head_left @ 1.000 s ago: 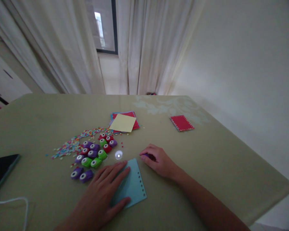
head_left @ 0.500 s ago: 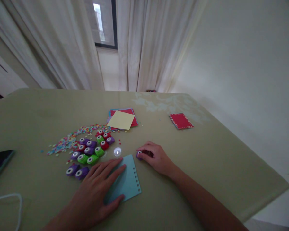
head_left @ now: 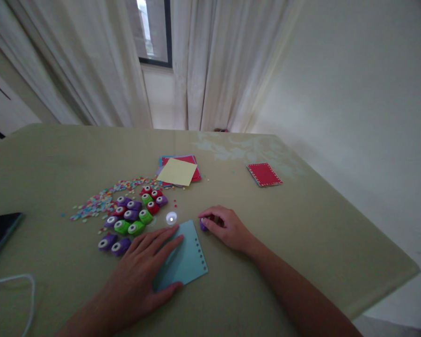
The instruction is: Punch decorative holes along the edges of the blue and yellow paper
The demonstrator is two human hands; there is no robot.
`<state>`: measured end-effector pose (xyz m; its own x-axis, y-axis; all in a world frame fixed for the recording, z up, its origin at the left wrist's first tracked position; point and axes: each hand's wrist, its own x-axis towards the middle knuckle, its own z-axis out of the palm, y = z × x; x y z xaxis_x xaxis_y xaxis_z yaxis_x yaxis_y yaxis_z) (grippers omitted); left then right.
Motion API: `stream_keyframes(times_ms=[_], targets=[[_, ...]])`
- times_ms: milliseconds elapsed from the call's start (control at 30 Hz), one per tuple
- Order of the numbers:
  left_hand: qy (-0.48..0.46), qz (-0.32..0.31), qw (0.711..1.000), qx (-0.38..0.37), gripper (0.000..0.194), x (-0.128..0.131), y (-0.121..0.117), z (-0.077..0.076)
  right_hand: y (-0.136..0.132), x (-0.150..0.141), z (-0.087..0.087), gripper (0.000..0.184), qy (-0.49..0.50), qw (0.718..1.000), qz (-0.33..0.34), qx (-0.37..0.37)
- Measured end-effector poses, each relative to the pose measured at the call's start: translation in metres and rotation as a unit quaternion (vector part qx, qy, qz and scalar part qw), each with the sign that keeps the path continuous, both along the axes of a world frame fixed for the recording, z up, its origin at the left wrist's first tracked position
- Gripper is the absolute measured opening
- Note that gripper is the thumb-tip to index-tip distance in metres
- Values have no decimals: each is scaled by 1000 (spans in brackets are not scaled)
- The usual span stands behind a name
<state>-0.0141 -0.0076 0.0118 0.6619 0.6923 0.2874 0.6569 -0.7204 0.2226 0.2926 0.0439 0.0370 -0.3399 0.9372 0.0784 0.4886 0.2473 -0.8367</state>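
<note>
My left hand [head_left: 147,267] lies flat with spread fingers on a light blue sheet of paper [head_left: 187,257], pressing it to the table. A row of small punched holes runs along the sheet's right edge. Just beyond that edge, my right hand [head_left: 228,229] pinches a small purple craft punch [head_left: 204,225], partly hidden by the fingers. Left of the sheet stand several purple, green and red craft punches [head_left: 131,215]. A small round clear-and-white disc [head_left: 171,218] rests above the sheet's top corner.
Colourful paper confetti [head_left: 101,203] is scattered behind the punches. A stack of coloured paper with a yellow sheet [head_left: 177,172] on top lies farther back. To the right is a red card with a punched border [head_left: 264,174]. A dark tablet-like device [head_left: 2,234] and white cable [head_left: 31,290] sit left.
The view has tilted slightly, so the table items appear a little higher. Both hands keep nearly the same pose, the left on the sheet, the right holding the purple craft punch by its edge.
</note>
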Motion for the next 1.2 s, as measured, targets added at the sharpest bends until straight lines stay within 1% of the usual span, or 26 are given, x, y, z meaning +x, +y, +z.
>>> stream_keyframes(times_ms=[167,267,367,533,900,1100,1200], targets=[[-3,4,1000,2,74,1,1,-1,1,-3,-2,22,13,1000,-19,2],[-5,5,1000,2,71,1,1,0,0,-3,-2,21,18,999,-23,16],[-8,4,1000,9,71,3,1,2,-2,-3,-3,18,14,999,-11,41],[-9,10,1000,10,76,5,1,2,-3,-3,-5,17,8,998,5,70],[-11,19,1000,6,73,6,0,0,-6,-6,-3,18,-4,996,35,83],[11,4,1000,15,77,5,-1,0,-5,-5,-3,22,4,992,61,115],[19,6,1000,14,78,4,-2,1,-5,-5,-3,22,5,993,55,108]])
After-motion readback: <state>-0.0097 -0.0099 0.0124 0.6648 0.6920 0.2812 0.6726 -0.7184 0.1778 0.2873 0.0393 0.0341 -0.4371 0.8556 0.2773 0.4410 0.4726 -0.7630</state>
